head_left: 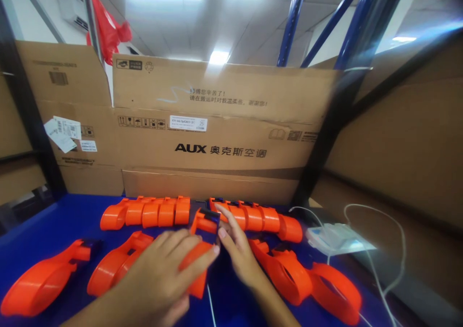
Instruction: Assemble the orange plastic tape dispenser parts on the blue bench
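My left hand [159, 264] is curled around an orange plastic piece [198, 282] with a loop-shaped body, held above the blue tabletop. At its upper end is a squared frame with a dark strip [209, 214]. My right hand [238, 250] has its thumb and fingers at the right side of that dark end, gripping the same piece. Part of the piece is hidden behind my left fingers. More orange looped pieces lie around my hands, a single one [39, 281] at far left, others [292, 274] at right.
Two rows of orange pieces, left [159, 214] and right [262, 217], line the back of the blue tabletop [72, 209]. Behind them stands a large cardboard panel [152, 146]. A translucent white box [338, 240] with white cables sits at right. Dark rack posts flank the table.
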### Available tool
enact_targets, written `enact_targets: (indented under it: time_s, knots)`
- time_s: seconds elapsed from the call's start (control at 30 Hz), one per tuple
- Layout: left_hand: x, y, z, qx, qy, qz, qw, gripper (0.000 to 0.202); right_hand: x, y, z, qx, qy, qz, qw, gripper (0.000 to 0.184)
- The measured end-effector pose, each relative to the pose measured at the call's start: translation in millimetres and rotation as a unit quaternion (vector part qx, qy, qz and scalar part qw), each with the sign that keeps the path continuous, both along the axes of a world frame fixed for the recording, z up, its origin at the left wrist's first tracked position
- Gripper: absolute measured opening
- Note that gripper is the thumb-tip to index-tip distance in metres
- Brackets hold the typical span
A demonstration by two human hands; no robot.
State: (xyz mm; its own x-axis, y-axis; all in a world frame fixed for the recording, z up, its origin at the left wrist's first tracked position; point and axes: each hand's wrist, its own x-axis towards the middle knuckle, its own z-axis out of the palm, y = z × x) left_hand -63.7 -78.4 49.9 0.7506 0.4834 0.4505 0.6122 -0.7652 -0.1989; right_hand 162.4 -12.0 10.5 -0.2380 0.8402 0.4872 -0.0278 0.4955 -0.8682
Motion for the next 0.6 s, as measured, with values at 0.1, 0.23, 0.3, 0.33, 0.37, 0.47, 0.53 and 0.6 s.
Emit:
enact_targets:
  time_s: [0.1, 0.23, 0.3, 0.33, 0.37, 0.47, 0.53, 0.6]
  knots:
    - [15.7, 1.1, -11.7, -0.001, -0.011, -0.032, 0.999, 0.099, -1.0, 2.7, 2.9, -0.027, 0.034, -0.028, 0.999, 0.043]
    - [17.8, 1.9, -35.4, 0.061, -0.160, -0.005, 0.985, 0.100, 2.4, 8.6, 6.0, -0.006, 0.047, -0.104, 0.993, 0.039]
    - [14.7, 0.9, -52.7, 0.048, -0.252, 0.040, 0.966, 0.105, 6.7, 11.7, 7.1, 0.009, 0.057, -0.149, 0.987, 0.039]
    - [12.5, -0.2, -62.3, 0.011, -0.283, 0.056, 0.957, 0.107, 9.0, 12.8, 7.6, 0.015, 0.060, -0.168, 0.984, 0.040]
    - [10.0, -1.8, -72.5, -0.043, -0.300, 0.068, 0.951, 0.108, 11.1, 13.6, 8.1, 0.017, 0.062, -0.183, 0.981, 0.040]
    - [2.3, -8.7, -104.3, -0.170, -0.313, 0.060, 0.932, 0.104, 14.2, 12.8, 9.2, 0.014, 0.066, -0.203, 0.977, 0.040]
    - [-1.7, -13.7, -124.8, -0.207, -0.322, 0.091, 0.919, 0.091, 13.8, 10.5, 9.7, 0.011, 0.066, -0.203, 0.977, 0.039]
    - [-3.7, -18.0, -142.5, -0.217, -0.303, 0.112, 0.921, 0.081, 12.6, 8.2, 10.0, 0.013, 0.065, -0.199, 0.978, 0.038]
